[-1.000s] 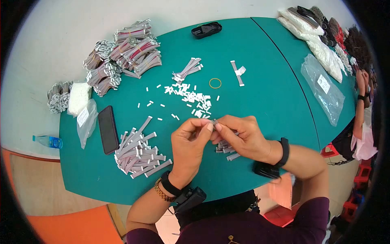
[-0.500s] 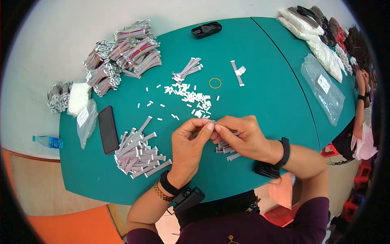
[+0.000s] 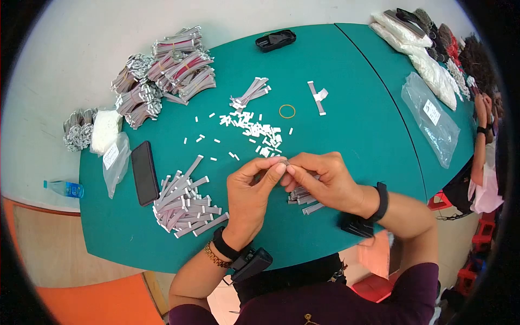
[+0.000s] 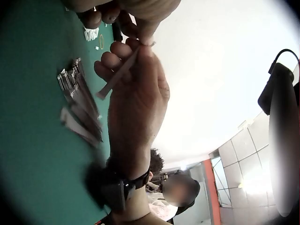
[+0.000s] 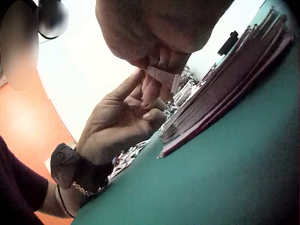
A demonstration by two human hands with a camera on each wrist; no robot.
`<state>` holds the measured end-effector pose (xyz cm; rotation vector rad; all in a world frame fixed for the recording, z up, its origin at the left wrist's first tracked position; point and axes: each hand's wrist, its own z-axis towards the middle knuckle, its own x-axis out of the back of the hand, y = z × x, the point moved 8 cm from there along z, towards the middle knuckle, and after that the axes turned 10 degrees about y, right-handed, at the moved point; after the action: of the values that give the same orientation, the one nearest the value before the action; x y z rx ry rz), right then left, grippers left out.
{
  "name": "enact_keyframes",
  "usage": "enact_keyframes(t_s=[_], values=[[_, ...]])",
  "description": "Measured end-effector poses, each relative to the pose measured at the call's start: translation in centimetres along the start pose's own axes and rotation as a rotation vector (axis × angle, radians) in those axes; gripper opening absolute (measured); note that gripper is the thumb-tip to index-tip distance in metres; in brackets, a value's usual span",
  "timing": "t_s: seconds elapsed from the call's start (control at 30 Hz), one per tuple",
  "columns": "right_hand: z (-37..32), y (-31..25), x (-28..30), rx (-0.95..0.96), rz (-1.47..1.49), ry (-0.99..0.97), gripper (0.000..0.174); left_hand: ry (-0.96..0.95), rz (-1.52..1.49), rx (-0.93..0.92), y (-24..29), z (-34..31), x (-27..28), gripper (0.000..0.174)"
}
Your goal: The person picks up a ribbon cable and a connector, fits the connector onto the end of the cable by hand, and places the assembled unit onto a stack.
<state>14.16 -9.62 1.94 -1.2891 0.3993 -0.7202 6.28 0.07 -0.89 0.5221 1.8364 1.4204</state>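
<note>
My left hand (image 3: 250, 196) and right hand (image 3: 331, 183) meet at the fingertips above the green table. Both pinch one end of a short grey ribbon cable (image 4: 121, 75), which lies along the right palm in the left wrist view. The same cable (image 5: 161, 76) shows its free end in the right wrist view. Under the right hand is a stack of grey cables (image 3: 299, 196), partly hidden by it. Small white pieces (image 3: 261, 130) lie scattered beyond the hands. What sits between the fingertips is too small to tell.
Loose cables (image 3: 187, 208) with white ends are heaped left of my left hand, beside a phone (image 3: 144, 173). Bundled cables (image 3: 181, 65) stand at the back left. A yellow rubber band (image 3: 287, 111) and a black case (image 3: 275, 40) lie farther back.
The fingertips have shifted very slightly while keeping their pinch. Everything on the table stays in place.
</note>
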Motion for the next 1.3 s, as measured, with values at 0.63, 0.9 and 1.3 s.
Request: enact_keyframes(t_s=[0.63, 0.9, 1.3], values=[[-0.1, 1.9, -0.3, -0.278, 0.200, -0.116, 0.021, -0.026, -0.011, 0.077, -0.7, 0.4, 0.3, 0.012], [0.0, 1.7, -0.4, -0.221, 0.142, -0.133, 0.021, -0.036, 0.074, -0.011, 0.0, 0.4, 0.3, 0.011], [-0.1, 2.3, -0.3, -0.393, 0.240, -0.140, 0.019, -0.062, 0.058, 0.099, -0.2, 0.6, 0.2, 0.016]])
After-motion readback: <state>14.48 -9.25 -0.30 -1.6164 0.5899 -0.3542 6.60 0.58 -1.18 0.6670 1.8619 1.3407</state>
